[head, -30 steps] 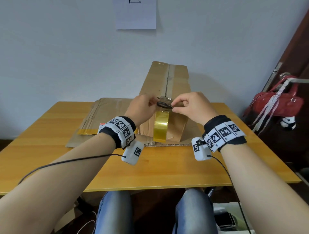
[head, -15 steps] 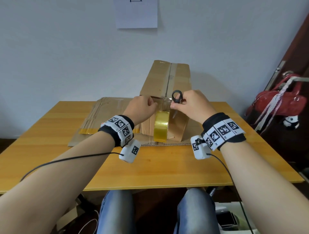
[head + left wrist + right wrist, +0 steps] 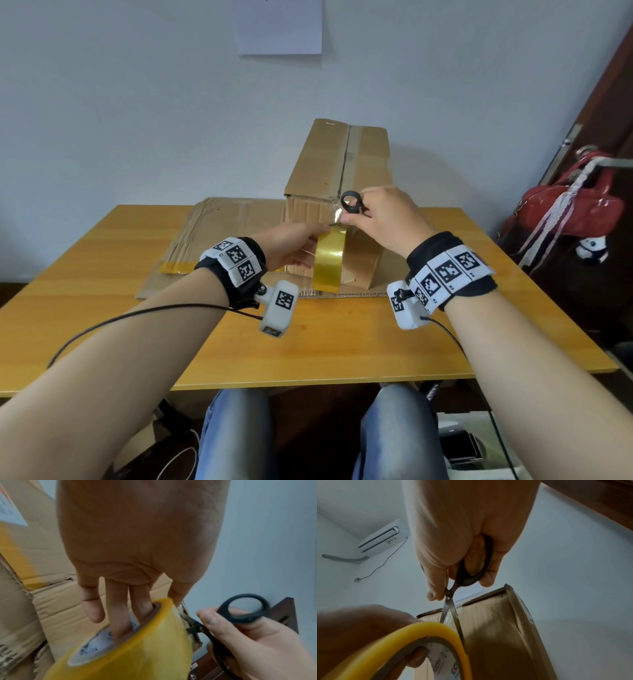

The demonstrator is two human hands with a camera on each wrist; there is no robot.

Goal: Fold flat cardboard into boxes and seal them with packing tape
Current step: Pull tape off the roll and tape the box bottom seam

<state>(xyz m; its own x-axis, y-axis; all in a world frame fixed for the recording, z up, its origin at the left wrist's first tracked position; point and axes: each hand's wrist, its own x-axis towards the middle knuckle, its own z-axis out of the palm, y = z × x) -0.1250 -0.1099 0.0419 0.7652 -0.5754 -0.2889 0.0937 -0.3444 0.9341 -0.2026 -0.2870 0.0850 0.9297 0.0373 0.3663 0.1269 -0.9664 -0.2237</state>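
Observation:
A long folded cardboard box (image 3: 337,164) lies on the wooden table (image 3: 102,274), with clear tape along its top seam. My left hand (image 3: 291,245) holds a yellow tape roll (image 3: 329,263) upright against the box's near end, with two fingers (image 3: 120,609) through the core of the roll (image 3: 130,649). My right hand (image 3: 380,219) grips black-handled scissors (image 3: 351,202). In the right wrist view the scissors (image 3: 453,604) point down with blades parted beside the roll (image 3: 402,639), at the tape stretched from the box (image 3: 496,635).
Flat cardboard sheets (image 3: 219,236) lie under and left of the box. A red bag (image 3: 568,209) hangs at the right by a dark door. A sheet of paper (image 3: 279,25) hangs on the wall. Bare table lies near the front edge.
My right hand has turned the scissors from lying level to blades pointing down at the tape. My left hand has dropped lower with the roll. The box stays put.

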